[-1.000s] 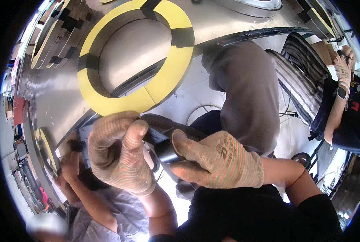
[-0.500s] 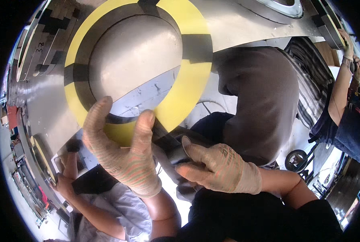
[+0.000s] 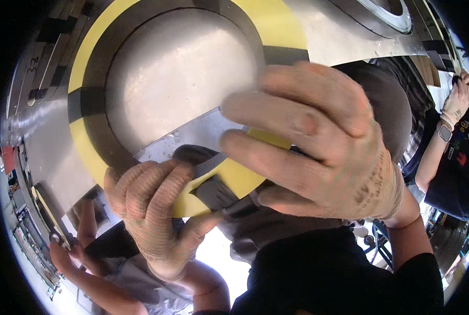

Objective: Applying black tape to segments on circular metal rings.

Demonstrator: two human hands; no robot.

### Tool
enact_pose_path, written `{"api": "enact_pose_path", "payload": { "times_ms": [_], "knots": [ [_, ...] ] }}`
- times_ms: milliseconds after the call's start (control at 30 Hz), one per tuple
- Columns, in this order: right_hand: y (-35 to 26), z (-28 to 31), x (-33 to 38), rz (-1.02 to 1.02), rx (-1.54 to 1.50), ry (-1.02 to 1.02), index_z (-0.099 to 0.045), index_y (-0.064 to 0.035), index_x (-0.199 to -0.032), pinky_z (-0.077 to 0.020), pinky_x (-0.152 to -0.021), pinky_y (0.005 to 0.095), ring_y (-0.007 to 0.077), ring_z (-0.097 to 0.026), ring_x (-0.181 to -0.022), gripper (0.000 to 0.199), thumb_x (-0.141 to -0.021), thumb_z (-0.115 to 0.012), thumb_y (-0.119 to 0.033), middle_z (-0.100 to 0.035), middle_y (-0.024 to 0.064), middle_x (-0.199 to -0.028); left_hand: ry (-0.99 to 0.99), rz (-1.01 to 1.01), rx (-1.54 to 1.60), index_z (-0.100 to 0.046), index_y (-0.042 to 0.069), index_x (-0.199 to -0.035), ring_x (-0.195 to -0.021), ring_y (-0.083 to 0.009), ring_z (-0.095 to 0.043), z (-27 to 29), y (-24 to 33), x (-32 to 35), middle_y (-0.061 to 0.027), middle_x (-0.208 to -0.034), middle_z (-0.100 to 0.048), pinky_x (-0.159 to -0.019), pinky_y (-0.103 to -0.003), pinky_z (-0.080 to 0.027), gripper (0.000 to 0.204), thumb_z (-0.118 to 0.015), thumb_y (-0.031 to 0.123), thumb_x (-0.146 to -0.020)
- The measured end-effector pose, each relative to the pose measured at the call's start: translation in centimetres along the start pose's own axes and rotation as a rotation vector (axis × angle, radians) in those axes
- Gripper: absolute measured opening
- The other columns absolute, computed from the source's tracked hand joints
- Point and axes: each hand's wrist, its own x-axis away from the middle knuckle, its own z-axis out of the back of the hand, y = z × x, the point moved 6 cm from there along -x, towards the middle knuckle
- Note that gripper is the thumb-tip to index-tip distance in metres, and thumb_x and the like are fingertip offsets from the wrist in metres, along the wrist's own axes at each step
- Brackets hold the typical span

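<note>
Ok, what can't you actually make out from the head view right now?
- Dark grey piece pinched by the left hand: its far end is covered by the right hand, so its kind is unclear.
- Right palm side: turned away, so any grip cannot be told.
- Yellow ring: right part hidden behind the right hand, top cut by the rim.
- Co-worker's arm, right edge: small and bent by the fisheye.

The ring (image 3: 245,178) lies around a round panel (image 3: 176,73) at the upper middle. The left hand (image 3: 158,220) sits at the ring's lower edge, fingers over it, just left of a cloth (image 3: 213,194) that lies on the ring. The right hand (image 3: 318,147) spreads over the ring's right side, above and to the right of the cloth. A second person's hands (image 3: 74,247) are at lower left. A third person's arm (image 3: 444,131) is at far right, well apart.
</note>
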Motion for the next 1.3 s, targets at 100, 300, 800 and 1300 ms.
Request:
{"api": "enact_pose_path", "payload": {
  "times_ms": [100,300,800,1300],
  "knots": [
    [-0.3,-3.2,-0.7,0.159,0.11,-0.277,-0.072,-0.0226,-0.111,-0.0434,-0.107,0.0483,0.0202,-0.057,-0.121,0.051,-0.064,-0.078,-0.041,-0.065,-0.0016,-0.122,0.071,-0.066,-0.063,-0.071,0.018,-0.115,-0.108,-0.023,-0.058,-0.5,0.4,0.1,-0.0001,-0.109,-0.064,-0.101,-0.046,-0.036,0.07,-0.059,0.077,-0.079],
    [0.2,-2.7,-1.6,0.184,-0.076,-0.274,-0.068,-0.0209,-0.114,-0.0319,-0.117,0.0475,0.0186,-0.057,-0.116,0.048,-0.092,-0.048,-0.059,-0.064,-0.0019,-0.11,0.143,-0.075,-0.083,-0.071,0.021,-0.116,-0.106,-0.0201,-0.058,-1.1,0.0,0.8,0.0007,-0.108,-0.064,-0.102,-0.046,-0.036,0.07,-0.052,0.079,-0.083],
    [1.1,-1.0,-1.4,0.316,-0.106,-0.388,-0.069,-0.0145,-0.126,-0.0272,-0.12,0.0497,0.0293,-0.057,-0.126,0.05,-0.089,-0.066,-0.048,-0.068,0.0107,-0.12,0.09,-0.155,0.007,-0.063,0.012,-0.134,-0.122,-0.0285,-0.056,0.6,1.8,1.1,-0.0065,-0.129,-0.063,-0.115,-0.052,-0.032,0.059,-0.064,0.052,-0.091],
    [-0.2,0.1,-1.5,0.34,-0.162,-0.271,-0.068,-0.0107,-0.127,-0.0361,-0.113,0.0488,0.0314,-0.057,-0.121,0.046,-0.091,-0.069,-0.04,-0.064,0.0108,-0.124,-0.064,-0.066,0.288,-0.069,0.012,-0.128,-0.127,-0.0373,-0.056,2.8,0.8,-0.4,-0.0095,-0.131,-0.066,-0.116,-0.045,-0.038,0.057,-0.081,0.032,-0.076]
  ]
}}
